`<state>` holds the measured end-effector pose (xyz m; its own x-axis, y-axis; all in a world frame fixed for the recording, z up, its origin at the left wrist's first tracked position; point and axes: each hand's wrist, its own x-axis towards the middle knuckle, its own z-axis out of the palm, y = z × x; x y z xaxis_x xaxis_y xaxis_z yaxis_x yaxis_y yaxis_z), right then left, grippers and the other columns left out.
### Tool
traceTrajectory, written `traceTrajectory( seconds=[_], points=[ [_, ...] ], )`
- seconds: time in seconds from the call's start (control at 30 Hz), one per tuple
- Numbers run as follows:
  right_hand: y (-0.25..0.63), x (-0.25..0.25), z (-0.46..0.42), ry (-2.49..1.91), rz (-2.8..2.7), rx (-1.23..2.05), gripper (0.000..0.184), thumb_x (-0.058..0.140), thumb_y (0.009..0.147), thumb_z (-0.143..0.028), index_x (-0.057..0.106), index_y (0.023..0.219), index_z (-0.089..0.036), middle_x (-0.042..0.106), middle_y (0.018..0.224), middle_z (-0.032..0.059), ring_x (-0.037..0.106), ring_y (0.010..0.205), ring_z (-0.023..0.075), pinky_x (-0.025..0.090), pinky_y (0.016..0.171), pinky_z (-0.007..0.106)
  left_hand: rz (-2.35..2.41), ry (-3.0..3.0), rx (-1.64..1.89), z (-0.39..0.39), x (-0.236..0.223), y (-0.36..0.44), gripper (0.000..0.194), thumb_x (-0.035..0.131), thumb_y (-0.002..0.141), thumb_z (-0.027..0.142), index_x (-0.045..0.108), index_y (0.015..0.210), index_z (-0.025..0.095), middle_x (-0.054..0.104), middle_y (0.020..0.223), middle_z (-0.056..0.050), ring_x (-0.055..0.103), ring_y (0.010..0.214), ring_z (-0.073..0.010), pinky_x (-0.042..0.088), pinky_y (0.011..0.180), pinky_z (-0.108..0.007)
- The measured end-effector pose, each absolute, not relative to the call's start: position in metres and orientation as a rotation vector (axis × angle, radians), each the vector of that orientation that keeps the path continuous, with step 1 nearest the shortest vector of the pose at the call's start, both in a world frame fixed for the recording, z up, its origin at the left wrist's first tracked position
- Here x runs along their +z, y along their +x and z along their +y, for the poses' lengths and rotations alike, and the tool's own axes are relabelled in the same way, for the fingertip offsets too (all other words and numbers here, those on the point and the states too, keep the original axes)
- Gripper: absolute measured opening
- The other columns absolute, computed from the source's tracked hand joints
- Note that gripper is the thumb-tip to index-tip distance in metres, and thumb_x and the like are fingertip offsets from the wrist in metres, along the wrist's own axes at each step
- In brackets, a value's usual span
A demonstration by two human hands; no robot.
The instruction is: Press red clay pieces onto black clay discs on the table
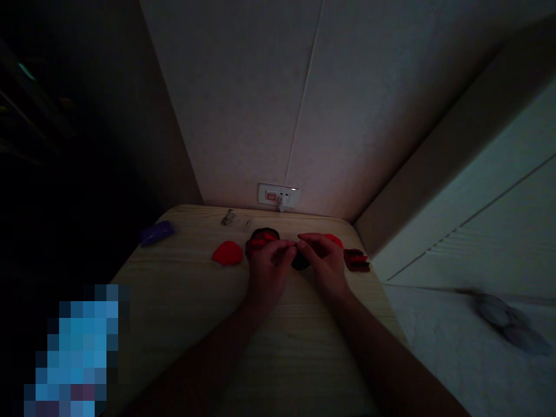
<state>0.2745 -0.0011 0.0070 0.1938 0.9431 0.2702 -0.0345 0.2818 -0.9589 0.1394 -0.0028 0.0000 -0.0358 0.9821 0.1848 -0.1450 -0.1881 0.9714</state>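
My left hand (268, 272) and my right hand (326, 267) are close together over the table's far half, thumbs and fingertips pinched. Whatever lies between the fingertips is too small and dark to make out. Just below the fingertips is a black flat piece (300, 262); I cannot tell whether the fingers touch it. Behind my left hand lies a rounded black and red thing (264, 236), partly covered by that hand. A flat bright red piece (228, 253) rests to its left. Another red piece (334, 238) shows behind my right hand, with a dark red and black piece (357, 260) beside it.
The pale wooden table (195, 301) meets a wall bearing a socket plate (278, 197) with a plug in it. A purple packet (157, 233) lies at the left edge. At right stands a pale cabinet (473, 220). A blurred grey object (508, 321) is on the floor.
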Motion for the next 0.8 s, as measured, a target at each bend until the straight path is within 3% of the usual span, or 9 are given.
traceTrajectory(
  seconds=[0.1, 0.23, 0.33, 0.53, 0.8],
  points=[
    [0.278, 0.006, 0.001, -1.057, -1.207, 0.892, 0.015, 0.082, 0.078, -0.037, 0.077, 0.077, -0.023, 0.071, 0.075, 0.0004, 0.064, 0.07, 0.0167, 0.052, 0.067, 0.03, 1.027, 1.198, 1.42, -0.003, -0.001, 0.14, 0.023, 0.076, 0.081, 0.033, 0.078, 0.096, 0.017, 0.079, 0.092, -0.008, 0.073, 0.083, -0.0202, 0.057, 0.075, -0.029],
    [0.277, 0.006, 0.0, -1.057, -1.145, 0.942, 0.018, 0.081, 0.08, -0.04, 0.074, 0.078, -0.023, 0.069, 0.071, -0.0016, 0.061, 0.064, 0.014, 0.049, 0.061, 0.026, 1.005, 1.153, 1.428, 0.0, 0.0, 0.14, 0.025, 0.077, 0.079, 0.032, 0.077, 0.098, 0.015, 0.079, 0.092, -0.009, 0.074, 0.084, -0.0203, 0.058, 0.078, -0.03],
    [0.275, 0.007, 0.0, -1.037, -1.14, 0.997, 0.018, 0.083, 0.077, -0.039, 0.076, 0.08, -0.023, 0.071, 0.074, -0.0012, 0.063, 0.066, 0.0143, 0.051, 0.064, 0.027, 0.99, 1.167, 1.422, 0.001, -0.001, 0.141, 0.019, 0.075, 0.081, 0.032, 0.076, 0.089, 0.016, 0.078, 0.085, -0.007, 0.072, 0.08, -0.019, 0.057, 0.076, -0.03],
    [0.275, 0.007, 0.001, -1.042, -1.044, 1.048, 0.021, 0.086, 0.072, -0.04, 0.076, 0.076, -0.022, 0.072, 0.071, -0.0012, 0.063, 0.063, 0.0143, 0.051, 0.061, 0.027, 0.956, 1.023, 1.437, 0.001, -0.001, 0.143, 0.027, 0.082, 0.074, 0.032, 0.076, 0.094, 0.015, 0.079, 0.09, -0.009, 0.073, 0.084, -0.0199, 0.057, 0.077, -0.029],
    [0.278, -0.005, 0.006, -1.023, -0.987, 1.057, 0.02, 0.085, 0.075, -0.042, 0.08, 0.082, -0.025, 0.077, 0.078, 0.0001, 0.067, 0.069, 0.0165, 0.054, 0.068, 0.03, 0.996, 0.98, 1.458, 0.003, -0.002, 0.139, 0.027, 0.081, 0.076, 0.035, 0.078, 0.093, 0.015, 0.079, 0.089, -0.008, 0.073, 0.082, -0.0186, 0.056, 0.078, -0.029]
  ],
)
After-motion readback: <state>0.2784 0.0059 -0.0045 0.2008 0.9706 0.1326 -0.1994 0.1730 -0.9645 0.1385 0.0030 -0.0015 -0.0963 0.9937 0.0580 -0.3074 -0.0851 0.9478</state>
